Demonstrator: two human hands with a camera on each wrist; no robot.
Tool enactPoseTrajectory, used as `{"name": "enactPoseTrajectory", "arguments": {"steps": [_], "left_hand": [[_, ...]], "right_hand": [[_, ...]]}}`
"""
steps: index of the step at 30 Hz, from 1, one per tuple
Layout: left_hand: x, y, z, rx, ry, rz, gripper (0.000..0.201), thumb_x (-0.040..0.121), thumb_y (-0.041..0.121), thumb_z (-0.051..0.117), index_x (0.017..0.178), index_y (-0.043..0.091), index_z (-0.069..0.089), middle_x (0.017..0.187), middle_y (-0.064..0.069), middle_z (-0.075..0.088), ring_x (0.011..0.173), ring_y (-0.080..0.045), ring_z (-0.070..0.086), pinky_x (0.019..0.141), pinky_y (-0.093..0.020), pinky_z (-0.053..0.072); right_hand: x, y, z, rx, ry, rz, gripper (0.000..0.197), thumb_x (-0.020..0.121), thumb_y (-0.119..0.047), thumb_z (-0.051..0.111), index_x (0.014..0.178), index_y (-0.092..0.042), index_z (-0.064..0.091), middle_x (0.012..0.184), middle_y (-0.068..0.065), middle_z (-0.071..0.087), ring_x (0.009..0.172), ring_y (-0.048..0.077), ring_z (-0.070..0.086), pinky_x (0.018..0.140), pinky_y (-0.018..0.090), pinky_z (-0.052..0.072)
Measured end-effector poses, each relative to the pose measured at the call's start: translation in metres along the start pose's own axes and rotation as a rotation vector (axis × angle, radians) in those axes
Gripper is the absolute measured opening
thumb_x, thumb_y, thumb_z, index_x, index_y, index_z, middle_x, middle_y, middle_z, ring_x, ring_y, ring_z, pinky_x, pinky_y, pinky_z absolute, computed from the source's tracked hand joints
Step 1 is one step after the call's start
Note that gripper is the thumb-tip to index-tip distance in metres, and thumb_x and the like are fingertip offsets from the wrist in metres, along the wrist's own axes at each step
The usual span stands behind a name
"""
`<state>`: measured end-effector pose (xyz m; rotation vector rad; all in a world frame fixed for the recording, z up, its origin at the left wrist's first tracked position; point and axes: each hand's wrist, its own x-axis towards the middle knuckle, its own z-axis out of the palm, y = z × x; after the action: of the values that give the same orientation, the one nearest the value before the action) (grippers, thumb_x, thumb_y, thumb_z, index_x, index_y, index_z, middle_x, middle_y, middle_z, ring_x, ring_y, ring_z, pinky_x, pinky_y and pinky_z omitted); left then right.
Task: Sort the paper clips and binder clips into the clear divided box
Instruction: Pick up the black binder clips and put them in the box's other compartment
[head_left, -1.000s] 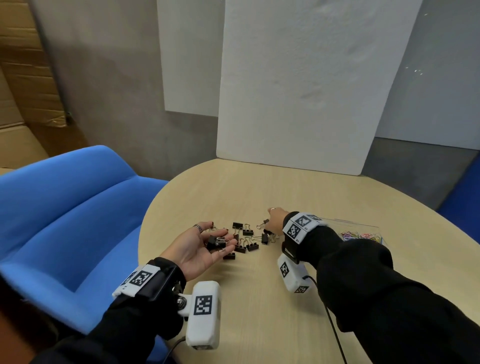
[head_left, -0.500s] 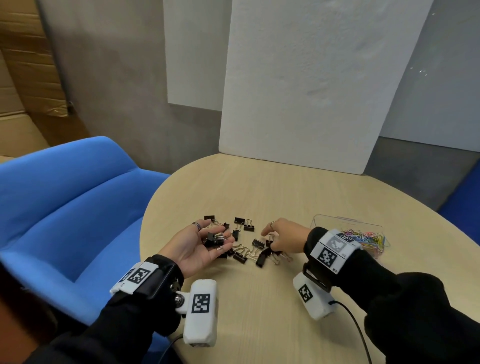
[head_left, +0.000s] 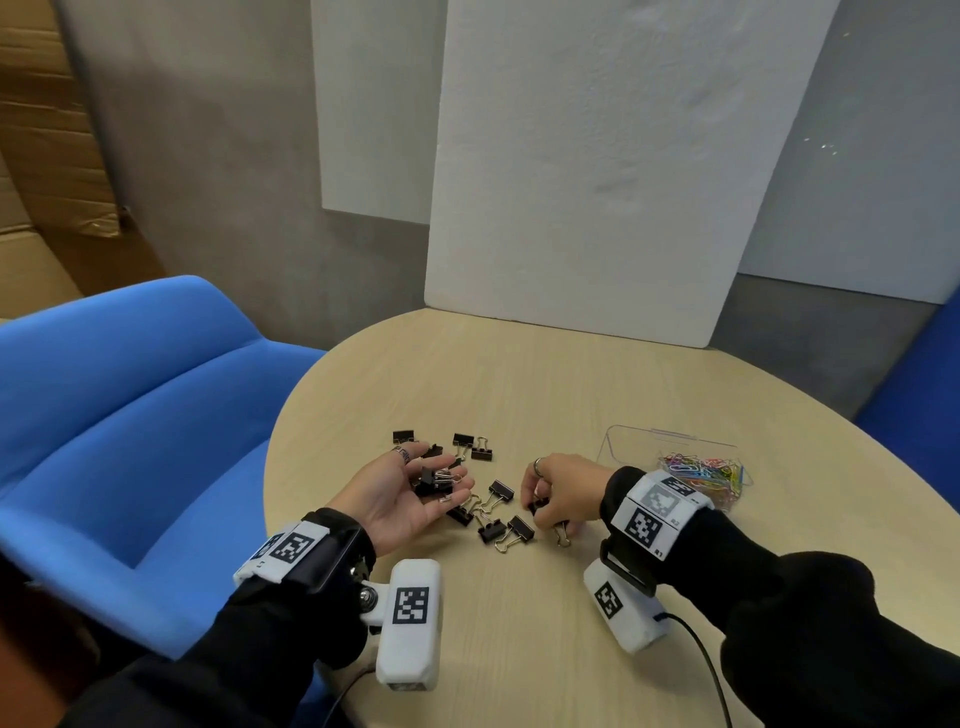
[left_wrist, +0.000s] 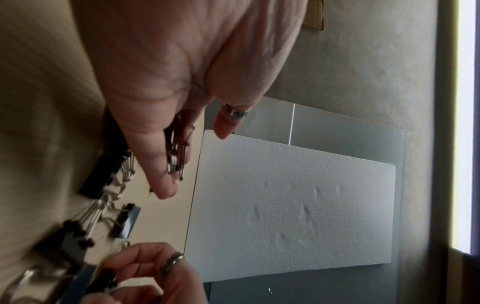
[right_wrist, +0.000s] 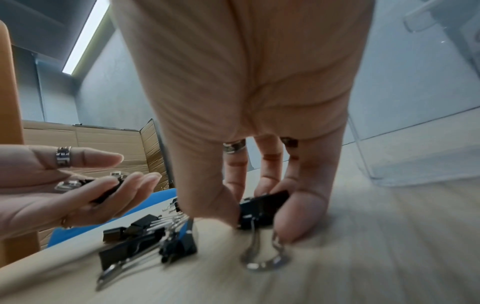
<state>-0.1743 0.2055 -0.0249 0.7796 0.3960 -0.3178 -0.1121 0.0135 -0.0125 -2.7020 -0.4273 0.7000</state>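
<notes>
My left hand (head_left: 410, 491) lies palm up over the table's left side, fingers relaxed, with black binder clips (head_left: 434, 480) resting on its fingers; their wire handles (left_wrist: 176, 152) show in the left wrist view. My right hand (head_left: 558, 496) reaches down and pinches one black binder clip (right_wrist: 262, 207) between thumb and fingers on the tabletop. Several more black binder clips (head_left: 501, 519) lie scattered between and behind the hands. The clear divided box (head_left: 623, 441) sits at right, with coloured paper clips (head_left: 706, 475) in one part.
The round wooden table (head_left: 519, 384) has a blue sofa (head_left: 130, 415) at its left. A white foam board (head_left: 597, 182) leans on the wall behind. White camera units hang below both wrists. Cardboard boxes stand at far left.
My right hand has drawn back from the far clips toward me and to the right, and now pinches a clip at the pile's near right. The left hand stays palm up with its clips.
</notes>
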Motion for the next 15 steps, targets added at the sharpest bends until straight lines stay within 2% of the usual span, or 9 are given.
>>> {"name": "enactPoseTrajectory", "arguments": {"steps": [3,6,11,13,15], "left_hand": [[-0.003,-0.003,0.002,-0.001,-0.005,-0.003,0.033,0.097,0.023,0.041,0.115,-0.003,0.052,0.094,-0.022,0.058,0.083,-0.033,0.061,0.066,-0.038,0.058],[-0.006,-0.006,0.004,0.010,-0.021,-0.007,0.029,0.096,0.023,0.041,0.110,-0.001,0.051,0.088,-0.021,0.056,0.081,-0.032,0.060,0.071,-0.036,0.056],[-0.007,-0.010,0.006,0.024,-0.023,-0.013,0.031,0.096,0.023,0.041,0.112,-0.003,0.051,0.085,-0.021,0.056,0.081,-0.033,0.060,0.066,-0.035,0.057],[-0.006,-0.013,0.008,0.034,-0.022,-0.018,0.032,0.097,0.023,0.041,0.112,-0.003,0.051,0.085,-0.022,0.057,0.081,-0.033,0.060,0.069,-0.037,0.057],[-0.005,-0.016,0.010,0.055,-0.014,-0.020,0.033,0.097,0.023,0.041,0.113,-0.003,0.052,0.087,-0.022,0.058,0.080,-0.033,0.061,0.071,-0.037,0.057]], "right_hand": [[-0.001,0.001,0.001,0.005,0.019,-0.004,0.021,0.077,-0.006,0.068,0.080,-0.023,0.055,0.069,-0.004,0.048,0.073,0.019,0.056,0.072,0.034,0.057],[-0.005,0.004,0.002,0.011,0.039,-0.022,0.024,0.076,-0.006,0.069,0.077,-0.024,0.053,0.068,-0.004,0.049,0.062,0.014,0.053,0.066,0.029,0.054],[-0.016,0.005,-0.001,0.061,0.107,-0.088,0.022,0.075,-0.005,0.068,0.080,-0.022,0.054,0.068,-0.002,0.052,0.058,0.010,0.052,0.059,0.021,0.050],[-0.019,0.002,-0.004,0.083,0.154,-0.120,0.021,0.075,-0.005,0.067,0.082,-0.021,0.054,0.068,-0.003,0.051,0.057,0.010,0.052,0.059,0.022,0.050],[-0.021,0.000,-0.007,0.064,0.171,-0.138,0.020,0.076,-0.005,0.066,0.087,-0.019,0.056,0.074,0.000,0.053,0.057,0.011,0.052,0.060,0.023,0.048]]}}
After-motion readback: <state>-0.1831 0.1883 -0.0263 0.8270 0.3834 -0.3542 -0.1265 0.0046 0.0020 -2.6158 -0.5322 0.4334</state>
